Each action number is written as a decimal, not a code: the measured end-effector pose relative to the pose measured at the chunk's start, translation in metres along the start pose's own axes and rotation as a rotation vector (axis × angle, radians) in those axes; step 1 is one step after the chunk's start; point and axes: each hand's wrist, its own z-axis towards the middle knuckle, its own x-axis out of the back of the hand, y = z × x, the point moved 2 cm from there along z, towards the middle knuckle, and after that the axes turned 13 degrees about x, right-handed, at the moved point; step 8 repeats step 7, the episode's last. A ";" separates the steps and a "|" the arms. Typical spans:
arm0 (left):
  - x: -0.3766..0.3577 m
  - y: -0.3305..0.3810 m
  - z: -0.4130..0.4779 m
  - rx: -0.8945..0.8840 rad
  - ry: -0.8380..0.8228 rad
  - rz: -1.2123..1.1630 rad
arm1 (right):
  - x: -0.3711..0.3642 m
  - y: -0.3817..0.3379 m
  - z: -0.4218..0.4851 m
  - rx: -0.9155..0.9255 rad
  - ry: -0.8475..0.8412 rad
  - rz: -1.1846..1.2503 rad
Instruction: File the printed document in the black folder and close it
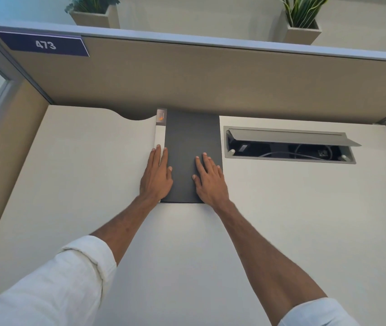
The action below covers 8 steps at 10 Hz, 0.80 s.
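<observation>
Rolled white sleeves [74, 274] at the near edge, both forearms reaching far across the white desk [74, 161]. Black folder [191, 147] lies flat at desk centre, long axis running near-to-far, far end touching the partition [210, 78]. Cover looks shut, lying flat. White strip [159, 140] with a small printed logo sticks out along the folder's left edge; could be the printed document or a spine label, cannot tell which.

Left hand [156, 177] flat on the near-left part, straddling that white strip and the black cover, fingers extended and close together, palm down, gripping nothing. Right hand [209, 180] flat on the near-right part of the cover, fingers slightly spread, palm down, gripping nothing. Both hands equally near; the left is the one over the protruding strip.

Open cable tray [288, 147] just right of the folder, lid tilted up. Number sign 473 [44, 44] far left; two planters [301, 29] beyond the partition.

Judgement: closing step about done, hands pressing the cover down. If the strip is loose paper, the left hand would push it rightward, across the long axis.
</observation>
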 end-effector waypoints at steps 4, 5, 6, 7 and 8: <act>0.003 0.010 -0.001 0.025 -0.025 0.078 | -0.002 0.009 0.004 -0.015 -0.016 0.010; 0.002 0.009 0.001 0.013 -0.017 0.099 | -0.004 0.010 0.006 -0.015 -0.023 0.002; 0.007 0.009 -0.003 -0.018 0.008 0.104 | 0.002 0.005 0.002 -0.010 -0.016 0.005; 0.010 0.012 -0.004 -0.060 0.063 0.114 | 0.006 0.003 0.001 -0.003 0.010 -0.007; 0.010 0.012 -0.004 -0.060 0.063 0.114 | 0.006 0.003 0.001 -0.003 0.010 -0.007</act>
